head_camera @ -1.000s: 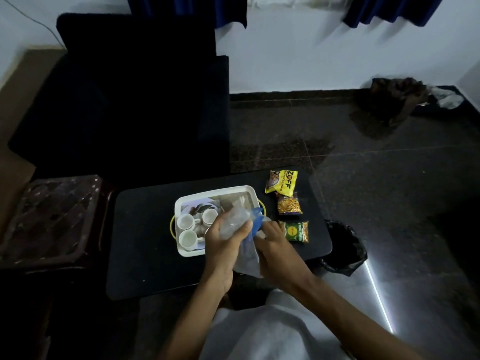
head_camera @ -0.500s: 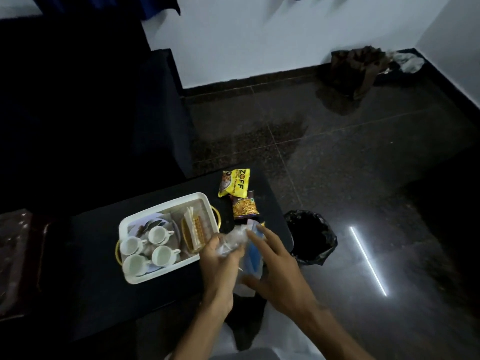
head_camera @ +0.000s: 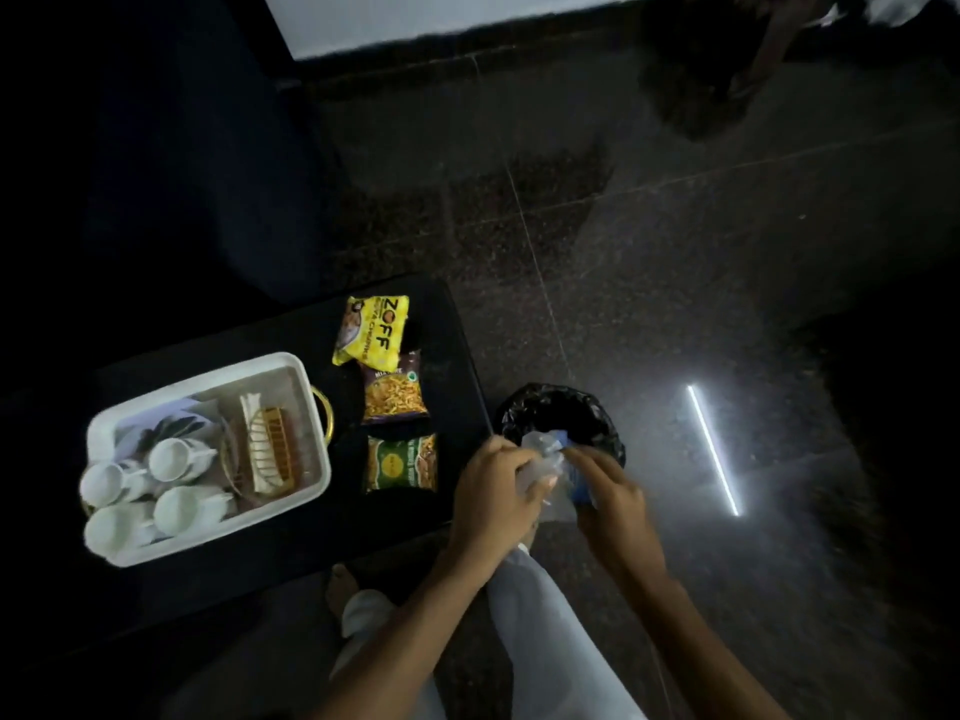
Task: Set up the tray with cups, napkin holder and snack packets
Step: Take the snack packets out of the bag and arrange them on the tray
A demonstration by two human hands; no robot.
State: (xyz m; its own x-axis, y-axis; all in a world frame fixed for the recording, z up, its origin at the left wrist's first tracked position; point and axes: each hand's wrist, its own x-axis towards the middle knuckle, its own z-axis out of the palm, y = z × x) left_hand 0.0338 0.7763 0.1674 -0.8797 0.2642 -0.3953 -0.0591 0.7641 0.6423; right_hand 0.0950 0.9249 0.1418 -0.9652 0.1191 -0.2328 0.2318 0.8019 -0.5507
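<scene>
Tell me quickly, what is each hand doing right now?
Left hand: closed, gripping the crumpled plastic wrapper.
Right hand: closed, pinching the other side of the same wrapper.

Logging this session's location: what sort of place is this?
Probably a home sitting room: dark upholstered armchair, low black table holding the white rectangular serving tray, polished dark stone floor.

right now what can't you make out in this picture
Head view, clear wrapper: crumpled between left hand and right hand, print unreadable.
Head view, bin: too dark to see inside.
Head view, green packet: lettering blurred.
Head view, dark heap: cut by top edge.
</scene>
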